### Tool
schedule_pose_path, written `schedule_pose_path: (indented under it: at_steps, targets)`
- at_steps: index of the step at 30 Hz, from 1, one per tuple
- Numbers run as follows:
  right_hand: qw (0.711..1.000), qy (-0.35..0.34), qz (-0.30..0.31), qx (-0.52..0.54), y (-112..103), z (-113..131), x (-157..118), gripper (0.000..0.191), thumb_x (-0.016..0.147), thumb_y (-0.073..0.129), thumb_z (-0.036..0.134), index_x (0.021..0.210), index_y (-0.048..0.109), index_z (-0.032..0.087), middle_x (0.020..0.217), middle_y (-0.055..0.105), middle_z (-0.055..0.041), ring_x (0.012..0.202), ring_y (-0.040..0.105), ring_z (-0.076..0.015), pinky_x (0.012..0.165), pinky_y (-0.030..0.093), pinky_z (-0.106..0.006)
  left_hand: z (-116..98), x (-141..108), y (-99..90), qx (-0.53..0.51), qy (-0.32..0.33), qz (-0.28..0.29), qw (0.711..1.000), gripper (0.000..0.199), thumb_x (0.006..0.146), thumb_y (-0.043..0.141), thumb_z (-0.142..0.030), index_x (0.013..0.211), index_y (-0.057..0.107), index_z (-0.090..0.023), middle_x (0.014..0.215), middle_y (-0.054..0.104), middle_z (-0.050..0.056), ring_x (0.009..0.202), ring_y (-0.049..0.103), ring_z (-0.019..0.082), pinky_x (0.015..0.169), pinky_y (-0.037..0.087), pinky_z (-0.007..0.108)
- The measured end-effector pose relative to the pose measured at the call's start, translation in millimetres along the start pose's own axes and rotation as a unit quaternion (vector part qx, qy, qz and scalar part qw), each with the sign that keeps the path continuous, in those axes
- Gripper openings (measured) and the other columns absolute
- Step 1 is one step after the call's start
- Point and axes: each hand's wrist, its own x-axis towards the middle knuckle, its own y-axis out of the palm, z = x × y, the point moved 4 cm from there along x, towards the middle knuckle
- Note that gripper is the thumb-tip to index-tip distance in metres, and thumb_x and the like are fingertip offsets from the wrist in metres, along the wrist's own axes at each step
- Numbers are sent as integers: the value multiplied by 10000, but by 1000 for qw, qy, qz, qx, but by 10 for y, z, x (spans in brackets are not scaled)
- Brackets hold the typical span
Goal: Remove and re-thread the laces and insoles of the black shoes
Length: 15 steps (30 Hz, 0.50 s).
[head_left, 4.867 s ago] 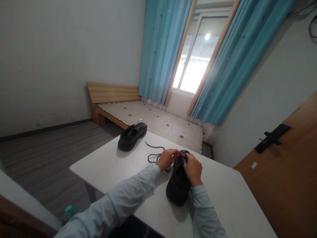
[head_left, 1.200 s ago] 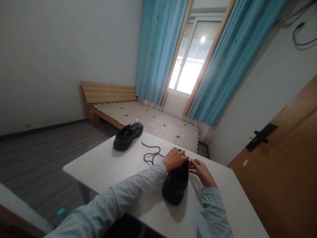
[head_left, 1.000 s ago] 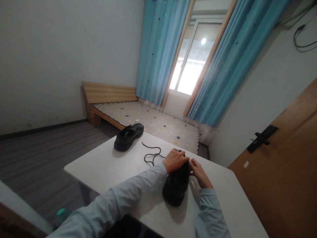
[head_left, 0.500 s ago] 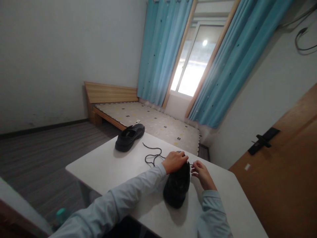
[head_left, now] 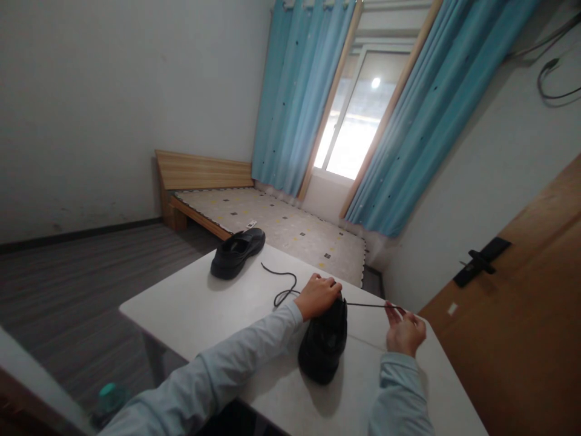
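A black shoe (head_left: 323, 348) stands on the white table (head_left: 200, 309), its heel toward me. My left hand (head_left: 318, 297) is closed over the front part of that shoe, hiding the lacing there. To its right, my right hand (head_left: 405, 330) pinches a black shoelace (head_left: 367, 305), which runs taut and nearly level from the shoe to my fingers. On the left, the rest of the lace lies in a loose curve on the tabletop and passes behind my left hand. A second black shoe (head_left: 236, 254) sits at the table's far left edge.
Beyond the table is a bed (head_left: 281, 224) with a patterned mattress and wooden headboard. Blue curtains (head_left: 302, 97) flank a window. A wooden door (head_left: 521, 339) with a black handle is at the right. Something teal (head_left: 111, 396) shows at the lower left.
My right hand has moved right, away from the shoe, drawing out a longer straight stretch of lace. The loose loop on the left has become smaller. My left hand stays on the shoe.
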Motion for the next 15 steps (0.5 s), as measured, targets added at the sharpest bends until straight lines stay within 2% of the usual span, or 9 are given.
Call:
schedule_pose_path:
  at_steps: [4, 7, 10, 12, 13, 15]
  targets:
    - [991, -99, -85, 42, -240, 133, 128, 266, 680, 467, 323, 746, 215, 267, 664, 484, 91, 432, 569, -116, 394, 512, -325, 25, -12, 5, -27, -29, -1, 999, 244, 930, 357, -306, 1020, 542, -175, 958, 615, 73, 842, 610, 202, 802, 416, 372]
    - [984, -108, -126, 63, -310, 227, 121, 228, 711, 396, 307, 738, 173, 272, 636, 456, 95, 376, 517, -113, 318, 437, -272, 70, -25, 25, -74, -58, -4, 996, 252, 921, 382, -336, 1010, 567, -190, 961, 630, 62, 862, 614, 202, 805, 428, 351]
    - [985, -72, -142, 67, -221, 326, 5, 193, 731, 405, 249, 781, 222, 281, 614, 457, 102, 357, 487, -93, 322, 411, -230, 203, -27, 45, -176, -93, -7, 980, 271, 917, 392, -370, 1023, 580, -207, 987, 652, 45, 899, 617, 175, 799, 442, 283]
    - [986, -88, -133, 48, -88, 419, -121, 161, 764, 406, 244, 809, 256, 283, 626, 477, 95, 333, 437, -71, 302, 361, -196, 383, -44, 45, -232, -148, -8, 961, 296, 930, 354, -367, 1014, 582, -198, 980, 668, 41, 894, 623, 152, 778, 447, 241]
    - [986, -103, -125, 35, -11, 463, -193, 133, 788, 400, 256, 814, 272, 281, 623, 472, 94, 320, 409, -63, 292, 344, -189, 502, -68, 39, -233, -188, -7, 954, 306, 934, 339, -362, 1009, 583, -193, 962, 675, 45, 880, 628, 152, 769, 450, 239]
    - [987, -134, -88, 28, 156, 529, -339, 126, 818, 419, 292, 832, 295, 278, 630, 447, 96, 339, 409, -55, 300, 352, -180, 784, -167, 7, -159, -295, -7, 942, 297, 920, 358, -359, 996, 589, -189, 953, 676, 69, 892, 631, 193, 772, 454, 282]
